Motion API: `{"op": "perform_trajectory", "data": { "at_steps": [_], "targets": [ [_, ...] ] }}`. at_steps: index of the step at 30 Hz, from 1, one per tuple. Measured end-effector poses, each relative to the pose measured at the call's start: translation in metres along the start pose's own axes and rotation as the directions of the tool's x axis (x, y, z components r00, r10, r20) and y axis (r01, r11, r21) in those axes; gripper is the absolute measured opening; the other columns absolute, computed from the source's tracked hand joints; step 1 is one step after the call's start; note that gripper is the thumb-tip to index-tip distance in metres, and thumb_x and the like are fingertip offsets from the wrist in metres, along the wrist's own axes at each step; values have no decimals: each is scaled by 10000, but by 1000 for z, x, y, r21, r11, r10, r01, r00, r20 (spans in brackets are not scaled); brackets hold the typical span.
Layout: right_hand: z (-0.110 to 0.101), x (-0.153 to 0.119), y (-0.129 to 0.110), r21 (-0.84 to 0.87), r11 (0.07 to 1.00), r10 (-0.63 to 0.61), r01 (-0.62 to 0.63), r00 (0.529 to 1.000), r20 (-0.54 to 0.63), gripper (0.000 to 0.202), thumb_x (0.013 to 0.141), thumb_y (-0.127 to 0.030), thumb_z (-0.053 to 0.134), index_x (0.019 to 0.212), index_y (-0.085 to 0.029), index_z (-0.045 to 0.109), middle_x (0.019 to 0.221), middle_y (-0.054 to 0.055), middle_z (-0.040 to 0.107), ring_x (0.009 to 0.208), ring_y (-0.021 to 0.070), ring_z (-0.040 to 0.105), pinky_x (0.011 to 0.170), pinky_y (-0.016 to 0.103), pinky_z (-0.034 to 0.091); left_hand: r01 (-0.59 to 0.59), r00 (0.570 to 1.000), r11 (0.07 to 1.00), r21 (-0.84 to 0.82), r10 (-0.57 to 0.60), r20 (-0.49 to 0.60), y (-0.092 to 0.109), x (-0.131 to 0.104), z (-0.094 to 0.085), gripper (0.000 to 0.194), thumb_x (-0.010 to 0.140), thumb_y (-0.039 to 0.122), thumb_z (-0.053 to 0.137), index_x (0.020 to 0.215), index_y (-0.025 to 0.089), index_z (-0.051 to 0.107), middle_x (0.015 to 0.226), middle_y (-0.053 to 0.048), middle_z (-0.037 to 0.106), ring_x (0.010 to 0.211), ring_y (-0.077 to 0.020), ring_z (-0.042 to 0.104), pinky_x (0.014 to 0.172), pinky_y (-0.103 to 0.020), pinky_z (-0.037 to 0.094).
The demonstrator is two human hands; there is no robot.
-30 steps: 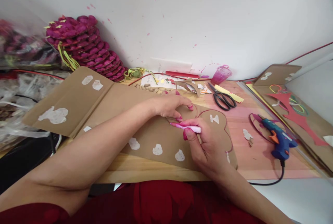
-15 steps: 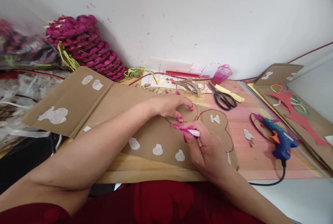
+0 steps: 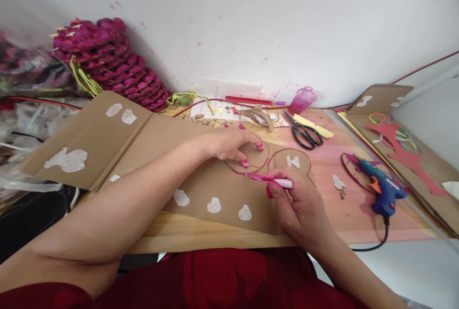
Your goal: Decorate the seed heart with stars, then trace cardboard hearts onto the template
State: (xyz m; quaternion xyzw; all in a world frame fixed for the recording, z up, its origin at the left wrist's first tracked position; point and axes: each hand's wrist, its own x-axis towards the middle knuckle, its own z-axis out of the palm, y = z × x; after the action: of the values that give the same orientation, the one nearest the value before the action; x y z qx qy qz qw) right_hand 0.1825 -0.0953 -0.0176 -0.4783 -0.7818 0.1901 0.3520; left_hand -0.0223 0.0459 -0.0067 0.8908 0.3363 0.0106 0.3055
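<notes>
cardboard sheet [image 3: 222, 184] lies flat on the bench [image 3: 344, 218], left hand [image 3: 229, 144] spread open pinning a round template on it, right hand [image 3: 301, 204] closed around a pink marker [image 3: 276, 182] just beside (if the template slips, the traced line could wander).

Single head view; looks forward and down, close over the table [image 3: 222, 239].

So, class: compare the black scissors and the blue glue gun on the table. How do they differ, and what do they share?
The scissors are black and lie far back near the wall; the glue gun is blue with an orange trigger and lies nearer the front edge. The glue gun trails a black cord; the scissors have none. Both lie untouched on the pink sheet, right of the hands.
</notes>
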Motion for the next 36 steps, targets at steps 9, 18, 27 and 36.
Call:
{"op": "perform_trajectory", "data": {
  "at_steps": [9,18,27,36],
  "targets": [
    [-5,-3,8,36,998,54,-53,998,-35,131,1024,-255,507,1040,-243,636,778,-1,631,715,163,604,667,284,439,8,1000,1000,14,-8,-18,2,0,1,518,811,320,768,1309,303,627,1504,-14,562,1323,-318,436,1103,-480,286],
    [-3,-54,5,509,806,351,-301,936,-2,170,1048,-369,519,1077,-262,648,724,-22,612,656,122,560,606,219,444,-75,995,997,8,76,-63,-5,-4,0,546,797,308,776,1324,293,636,1515,-34,556,1396,-329,427,1153,-505,273],
    [1,-67,12,853,476,547,-214,832,-96,184,999,-424,610,1014,-258,689,655,-22,598,620,118,560,618,231,483,-11,994,1000,18,13,-105,27,-57,26,600,787,295,818,1353,298,619,1526,-34,553,1355,-333,444,1137,-532,289],
    [4,-62,13,912,387,553,-135,825,-113,180,979,-411,650,976,-243,715,635,-21,594,610,112,564,600,234,509,127,973,992,20,-121,-195,48,-77,52,552,836,244,773,1358,347,625,1571,-25,504,1356,-338,424,1127,-606,280]
  ]
}}
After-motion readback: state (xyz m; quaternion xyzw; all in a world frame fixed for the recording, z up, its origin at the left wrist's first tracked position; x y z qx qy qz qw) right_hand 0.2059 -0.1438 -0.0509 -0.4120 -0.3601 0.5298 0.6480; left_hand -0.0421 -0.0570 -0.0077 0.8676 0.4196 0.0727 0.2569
